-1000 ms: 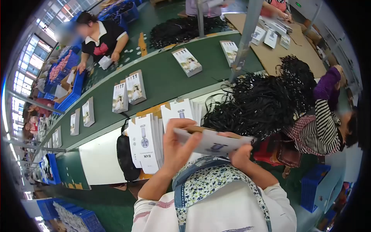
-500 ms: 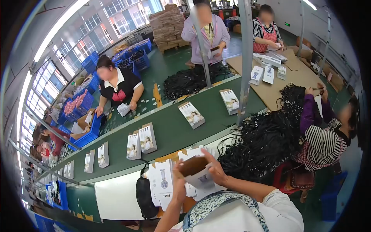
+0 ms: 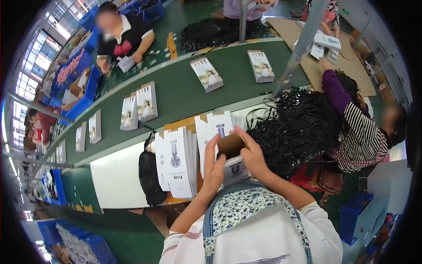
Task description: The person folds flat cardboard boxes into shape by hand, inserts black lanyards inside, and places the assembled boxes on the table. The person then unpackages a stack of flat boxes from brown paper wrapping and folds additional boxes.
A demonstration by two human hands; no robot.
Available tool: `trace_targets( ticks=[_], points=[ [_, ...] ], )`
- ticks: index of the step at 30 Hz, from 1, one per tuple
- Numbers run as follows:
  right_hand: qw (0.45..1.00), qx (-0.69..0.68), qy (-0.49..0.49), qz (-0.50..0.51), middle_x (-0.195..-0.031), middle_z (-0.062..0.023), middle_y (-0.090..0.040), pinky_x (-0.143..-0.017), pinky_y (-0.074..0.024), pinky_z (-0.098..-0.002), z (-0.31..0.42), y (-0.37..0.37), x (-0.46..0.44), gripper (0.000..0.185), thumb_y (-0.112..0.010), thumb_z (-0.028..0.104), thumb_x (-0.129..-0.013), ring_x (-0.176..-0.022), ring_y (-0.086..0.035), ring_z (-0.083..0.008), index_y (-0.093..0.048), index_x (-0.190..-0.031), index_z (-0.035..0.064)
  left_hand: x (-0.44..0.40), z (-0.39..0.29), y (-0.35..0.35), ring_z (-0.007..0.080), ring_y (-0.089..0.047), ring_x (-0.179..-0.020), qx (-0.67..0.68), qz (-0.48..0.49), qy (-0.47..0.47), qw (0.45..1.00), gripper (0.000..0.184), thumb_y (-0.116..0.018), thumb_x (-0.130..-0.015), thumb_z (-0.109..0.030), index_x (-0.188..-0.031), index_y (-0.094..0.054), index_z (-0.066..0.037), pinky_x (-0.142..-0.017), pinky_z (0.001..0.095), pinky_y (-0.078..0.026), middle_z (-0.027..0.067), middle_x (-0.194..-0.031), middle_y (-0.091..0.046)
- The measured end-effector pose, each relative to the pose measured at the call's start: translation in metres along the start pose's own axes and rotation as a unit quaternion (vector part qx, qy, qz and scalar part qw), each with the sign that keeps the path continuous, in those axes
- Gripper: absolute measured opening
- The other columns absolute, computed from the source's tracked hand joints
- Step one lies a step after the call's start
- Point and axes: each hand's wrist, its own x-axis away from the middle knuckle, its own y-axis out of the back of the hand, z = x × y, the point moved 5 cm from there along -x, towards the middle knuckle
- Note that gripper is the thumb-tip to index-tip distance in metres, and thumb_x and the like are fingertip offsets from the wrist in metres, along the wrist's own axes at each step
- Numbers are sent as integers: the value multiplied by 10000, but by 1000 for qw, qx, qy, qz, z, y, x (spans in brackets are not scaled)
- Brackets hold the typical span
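Observation:
Both my hands grip a small white carton (image 3: 236, 170) in front of my apron, its brown inside showing through the open top. My left hand (image 3: 214, 163) holds the carton's left side, thumb near the rim. On the right side, my right hand (image 3: 252, 155) presses with its fingers along the upper edge. Just left of my hands lies a stack of flat white FAN cartons (image 3: 176, 160). Another stack of flat cartons (image 3: 215, 125) sits right behind the held one, partly hidden by my hands.
Upright printed boxes (image 3: 206, 75) stand on the green belt (image 3: 176, 88) beyond. A heap of black straps (image 3: 290, 132) lies to the right, a black pouch (image 3: 151, 178) to the left. Metal posts (image 3: 303, 44) rise past the belt. A co-worker in striped sleeves (image 3: 362, 132) reaches across at right.
The carton, flattened one second ago, now shows an open top. My view has tilted down since the last frame. The co-worker at right has stretched an arm toward the boxes on the brown board.

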Motion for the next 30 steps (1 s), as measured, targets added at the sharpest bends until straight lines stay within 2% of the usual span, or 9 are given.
trace_targets(
  ticks=[3,4,5,15,20,23,27,29,30],
  points=[
    [993,56,101,27,-1350,-128,-399,-1032,-255,-279,-8,0,-4,502,-405,92,-883,-1223,-378,-183,-315,-1369,8,-7,15,7,253,-323,-1275,92,9,57,994,526,-377,-849,-68,-1365,-294,-7,-1068,314,-185,144,-1356,-370],
    [998,-30,-56,28,-1383,-122,-359,-1046,-236,-291,-3,0,-5,502,-397,231,-949,-1242,-359,-187,-280,-1384,10,-5,17,6,247,-320,-1278,139,13,91,986,534,-375,-851,-73,-1374,-283,-13,-1070,314,-179,143,-1361,-365],
    [997,-30,-60,29,-1383,-122,-359,-1046,-236,-291,0,-1,-2,502,-397,231,-949,-1242,-359,-187,-280,-1384,10,-3,19,5,241,-318,-1280,186,15,125,975,542,-373,-854,-78,-1383,-271,-18,-1072,315,-173,142,-1367,-359],
    [990,26,-18,140,-1237,-82,-460,-970,-342,-302,4,7,-1,257,-489,207,-910,-1151,-432,-181,-609,-1055,32,-12,6,13,217,-357,-1251,-72,210,-3,975,422,-414,-940,-198,-1332,-397,-43,-1046,315,-237,131,-1358,-386],
    [984,-46,-94,147,-1235,-108,-465,-977,-340,-304,14,-2,1,454,-482,40,-823,-1145,-435,-174,-447,-1274,20,-22,-18,21,270,-640,-804,-252,280,79,923,416,-628,-809,-247,-1140,-575,0,-739,329,-480,194,-859,-651],
    [976,-27,-145,162,-1225,-113,-481,-979,-345,-294,10,-5,2,582,-474,-53,-756,-1139,-454,-179,-383,-1326,17,-30,-34,12,274,-644,-766,-392,324,76,857,393,-631,-803,-252,-1116,-595,-16,-717,338,-485,193,-791,-646],
    [986,-93,-105,94,-1129,-110,-539,-934,-374,-281,0,-6,5,404,-411,151,-904,-1055,-498,-169,-426,-1279,0,-29,-18,10,277,-606,-926,-377,399,128,826,505,-633,-802,-294,-1207,-520,-14,-817,353,-460,199,-987,-622],
    [983,-162,-79,45,-1098,-108,-554,-906,-396,-277,-10,-1,10,394,-365,237,-952,-1015,-521,-166,-454,-1253,-1,-23,-17,9,270,-499,-1097,-128,380,-88,912,684,-645,-796,-357,-1320,-369,-16,-938,383,-387,181,-1260,-470],
    [991,-121,-58,19,-1050,-98,-569,-867,-408,-269,-16,2,11,450,-281,320,-964,-955,-535,-160,-496,-1193,-3,-21,-18,6,297,-403,-1172,-54,388,-78,917,907,-682,-746,-433,-1376,-193,-1,-1013,398,-308,197,-1331,-328]
  ],
)
